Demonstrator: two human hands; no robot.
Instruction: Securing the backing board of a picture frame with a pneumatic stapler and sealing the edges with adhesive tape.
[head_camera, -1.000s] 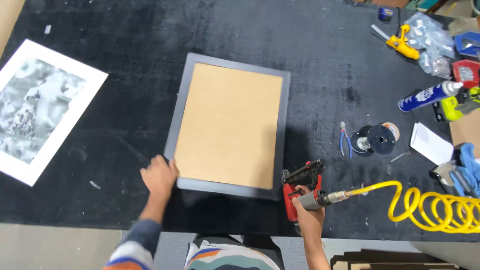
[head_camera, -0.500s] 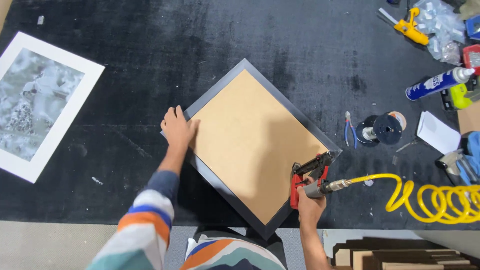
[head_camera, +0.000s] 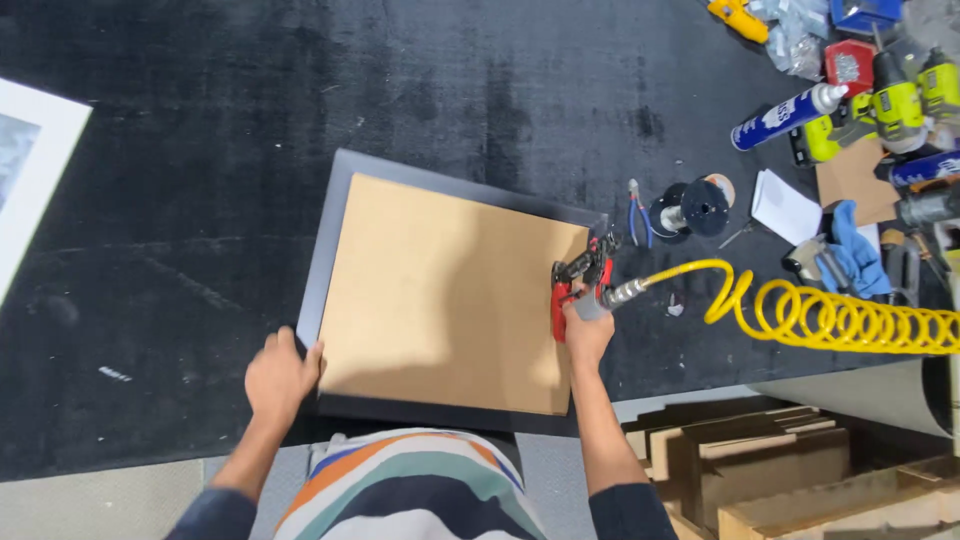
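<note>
- Head view: a dark picture frame lies face down on the black table, with a tan backing board filling its back. It sits near the table's near edge, slightly turned, right in front of the person.
- The left hand lies flat and open on the frame's near-left corner, fingers spread over the dark edge and touching the rim of the board; it grips nothing.
- The right hand is closed around the handle of a red air stapler, whose nose rests on the right edge of the board, close to the frame's far-right corner.
- A yellow coiled air hose runs from the stapler to the right along the table's near edge.
- Just right of the frame lie blue-handled pliers and a black wire spool.
- Farther right, a blue cloth and a white slip of paper; on the far right, a blue spray can and yellow-green power tools.
- At the far-left edge, a white-matted print lies well apart from the frame.
- Wooden strips are stacked below the table's near edge on the right.
</note>
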